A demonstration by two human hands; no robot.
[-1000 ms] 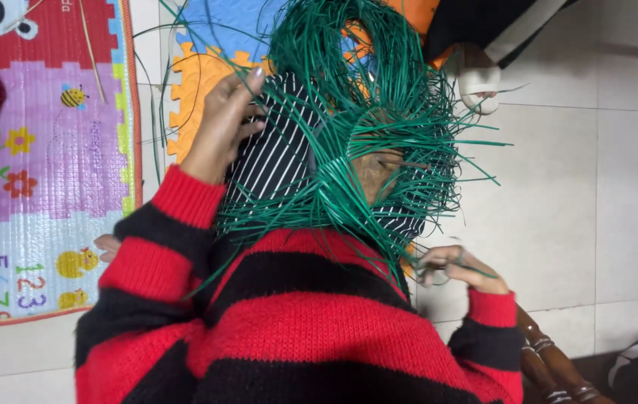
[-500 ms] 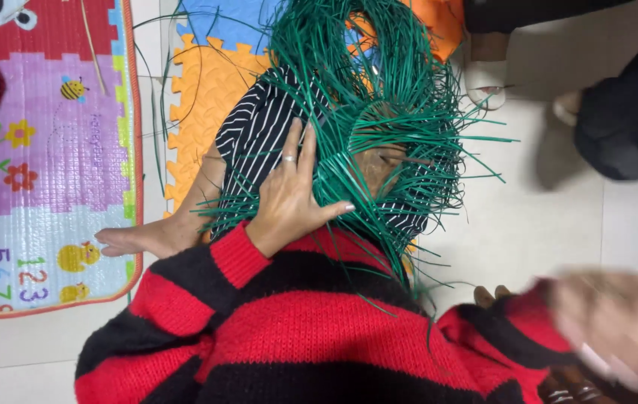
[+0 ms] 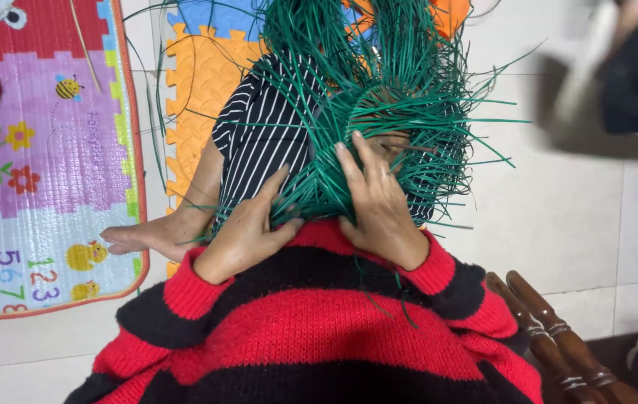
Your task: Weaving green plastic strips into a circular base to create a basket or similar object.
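The fingers (image 3: 274, 191) of the left hand (image 3: 248, 232) lie spread and flat against the lower left side of the green woven strip work (image 3: 367, 112), pressing rather than gripping it. The right hand (image 3: 380, 198) does the same on the middle of the work, fingers stretched upward among the strands, a ring on one; neither hand closes around anything. The half-woven piece rests in the person's lap against a black-and-white striped cloth (image 3: 259, 131), with loose strip ends bristling out on all sides. Red-and-black striped sleeves (image 3: 199, 288) frame the hands. Beneath lie orange foam mat tiles (image 3: 199, 82), a colourful play mat (image 3: 42, 150) to the left, pale floor tiles (image 3: 558, 217) to the right.

With only flat pressure holding it, the springy strands could slip and loosen the weave, and stiff ends may poke the fingers.
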